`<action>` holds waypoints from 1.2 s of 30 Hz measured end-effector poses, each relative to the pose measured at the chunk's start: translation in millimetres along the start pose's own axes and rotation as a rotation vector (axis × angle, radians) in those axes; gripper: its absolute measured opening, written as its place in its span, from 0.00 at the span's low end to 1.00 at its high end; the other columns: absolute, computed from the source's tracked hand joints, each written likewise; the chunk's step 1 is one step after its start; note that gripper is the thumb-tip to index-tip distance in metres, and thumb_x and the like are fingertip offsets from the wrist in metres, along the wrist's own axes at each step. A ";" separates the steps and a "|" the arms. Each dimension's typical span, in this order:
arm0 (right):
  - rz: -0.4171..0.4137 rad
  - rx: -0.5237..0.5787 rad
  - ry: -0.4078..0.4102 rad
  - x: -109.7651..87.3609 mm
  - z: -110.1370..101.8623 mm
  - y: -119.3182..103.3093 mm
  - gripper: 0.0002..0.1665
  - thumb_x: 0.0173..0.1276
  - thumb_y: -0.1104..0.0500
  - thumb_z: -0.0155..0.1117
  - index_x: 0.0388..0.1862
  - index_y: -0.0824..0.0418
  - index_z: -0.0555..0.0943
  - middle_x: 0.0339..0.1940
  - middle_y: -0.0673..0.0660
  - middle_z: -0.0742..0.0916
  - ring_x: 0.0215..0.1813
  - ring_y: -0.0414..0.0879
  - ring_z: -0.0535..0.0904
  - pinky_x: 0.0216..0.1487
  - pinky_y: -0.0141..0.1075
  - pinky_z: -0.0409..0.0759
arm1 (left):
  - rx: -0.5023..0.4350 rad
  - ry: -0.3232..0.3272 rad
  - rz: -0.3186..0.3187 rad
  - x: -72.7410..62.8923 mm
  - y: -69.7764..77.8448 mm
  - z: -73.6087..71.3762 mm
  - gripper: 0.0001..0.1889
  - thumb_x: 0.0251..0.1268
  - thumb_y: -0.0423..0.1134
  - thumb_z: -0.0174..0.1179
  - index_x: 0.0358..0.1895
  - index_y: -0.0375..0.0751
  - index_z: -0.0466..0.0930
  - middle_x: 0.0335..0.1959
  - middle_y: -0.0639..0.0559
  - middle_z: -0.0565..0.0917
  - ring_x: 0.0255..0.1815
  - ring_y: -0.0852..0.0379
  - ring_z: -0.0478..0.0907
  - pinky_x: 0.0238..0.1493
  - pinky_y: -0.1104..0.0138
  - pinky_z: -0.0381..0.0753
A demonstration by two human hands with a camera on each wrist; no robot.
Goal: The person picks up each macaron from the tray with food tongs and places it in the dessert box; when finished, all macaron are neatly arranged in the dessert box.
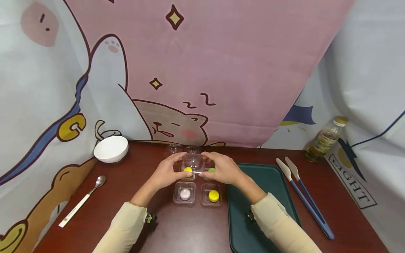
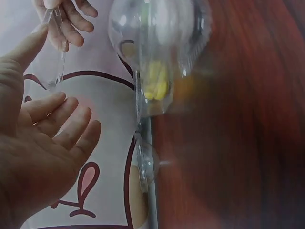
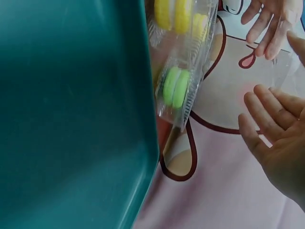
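A clear domed plastic lid [image 1: 193, 162] is held up between both hands, over the back pair of small clear boxes. My left hand [image 1: 168, 171] pinches its left edge, and my right hand [image 1: 223, 168] pinches the right edge. Beneath it, partly covered, a yellow macaron [image 1: 188, 170] sits in the back left box. The green macaron [image 3: 176, 87] is in the box next to it, near my right hand. Closer to me, one open box holds a pale macaron [image 1: 185, 194] and another a yellow macaron [image 1: 213, 196].
Two clear lids [image 1: 173, 149] lie by the wall. At the right are a dark green tray [image 1: 262, 211], two blue-handled spreaders [image 1: 305, 198] and an oil bottle [image 1: 326, 140]. A white bowl [image 1: 111, 149] and a spoon [image 1: 83, 201] lie at the left.
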State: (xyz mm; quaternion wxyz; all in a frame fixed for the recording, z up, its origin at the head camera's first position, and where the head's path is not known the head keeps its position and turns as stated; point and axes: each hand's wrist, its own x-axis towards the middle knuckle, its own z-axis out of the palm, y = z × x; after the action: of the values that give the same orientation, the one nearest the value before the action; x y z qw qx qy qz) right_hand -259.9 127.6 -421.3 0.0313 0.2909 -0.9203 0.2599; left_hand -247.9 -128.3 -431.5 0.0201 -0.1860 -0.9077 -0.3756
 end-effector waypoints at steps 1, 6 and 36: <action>0.009 -0.005 -0.011 0.6 1.9 -1.0 0.46 0.60 0.38 0.74 0.74 0.54 0.72 0.60 0.54 0.85 0.56 0.50 0.84 0.51 0.47 0.85 | 0.018 -0.007 0.005 -0.7 -1.7 -0.4 0.43 0.55 0.51 0.75 0.74 0.43 0.70 0.73 0.44 0.74 0.71 0.43 0.74 0.70 0.47 0.74; 0.046 -0.041 -0.059 7.4 9.5 -5.1 0.48 0.61 0.38 0.73 0.75 0.55 0.71 0.66 0.59 0.82 0.65 0.56 0.80 0.60 0.55 0.82 | 0.075 -0.047 0.026 1.4 -10.8 -3.8 0.44 0.56 0.53 0.74 0.74 0.40 0.69 0.73 0.42 0.74 0.74 0.43 0.70 0.73 0.47 0.71; 0.037 -0.213 -0.215 34.0 41.8 6.4 0.47 0.63 0.36 0.71 0.73 0.61 0.73 0.67 0.60 0.83 0.68 0.55 0.77 0.70 0.50 0.75 | 0.167 -0.209 -0.095 16.9 -40.9 0.9 0.44 0.55 0.58 0.74 0.73 0.40 0.71 0.70 0.44 0.77 0.72 0.45 0.73 0.71 0.50 0.72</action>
State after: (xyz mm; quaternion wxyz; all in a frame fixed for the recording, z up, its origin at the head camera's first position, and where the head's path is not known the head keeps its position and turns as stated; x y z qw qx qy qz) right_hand -287.7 93.7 -453.2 -0.0417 0.2950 -0.9459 0.1289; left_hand -278.0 -148.7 -456.8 -0.0765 -0.1788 -0.9408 -0.2777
